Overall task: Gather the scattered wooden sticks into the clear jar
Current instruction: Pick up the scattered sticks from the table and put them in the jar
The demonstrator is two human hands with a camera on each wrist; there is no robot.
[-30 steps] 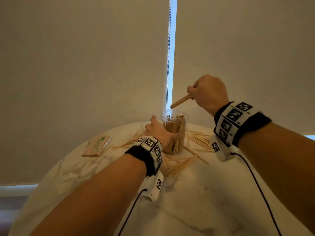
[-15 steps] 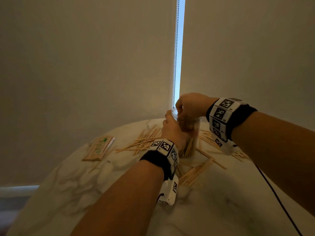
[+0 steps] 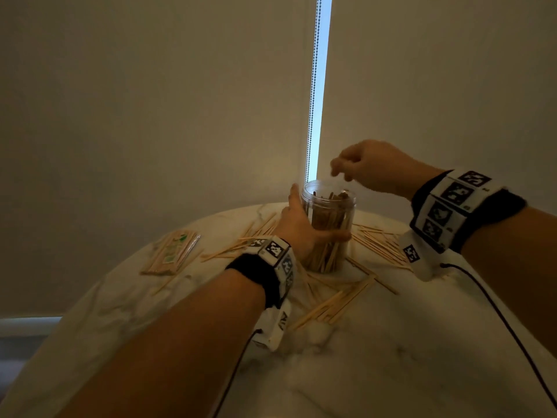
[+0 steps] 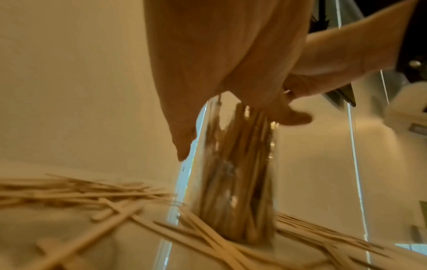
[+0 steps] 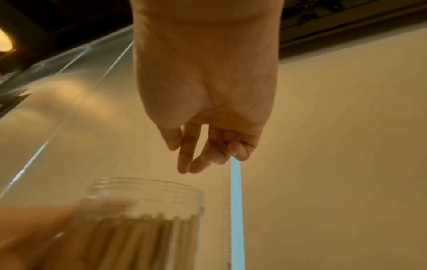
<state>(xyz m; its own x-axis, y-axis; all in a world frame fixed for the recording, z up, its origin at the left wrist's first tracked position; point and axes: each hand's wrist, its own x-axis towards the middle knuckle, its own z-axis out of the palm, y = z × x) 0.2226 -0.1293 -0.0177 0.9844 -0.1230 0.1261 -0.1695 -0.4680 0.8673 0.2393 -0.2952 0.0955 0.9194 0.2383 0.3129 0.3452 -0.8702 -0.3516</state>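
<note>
My right hand point(image 3: 369, 167) is lifting clear of the clear jar point(image 3: 328, 224); half a second ago it was pressing down at the mouth. Its fingers point(image 5: 184, 160) are hanging loosely curled, holding nothing. My left hand point(image 3: 297, 229) is gripping the jar's side, fingers wrapping round it. Jar standing upright on the counter point(image 3: 391, 342), sticks inside point(image 4: 238, 173) pointing up. Scattered wooden sticks point(image 3: 334, 303) are lying flat around it.

Bare forearms, black wristbands point(image 3: 254, 274) with checkered marker tags, white wrist cameras point(image 3: 275, 327), black cables point(image 3: 509, 321)
</note>
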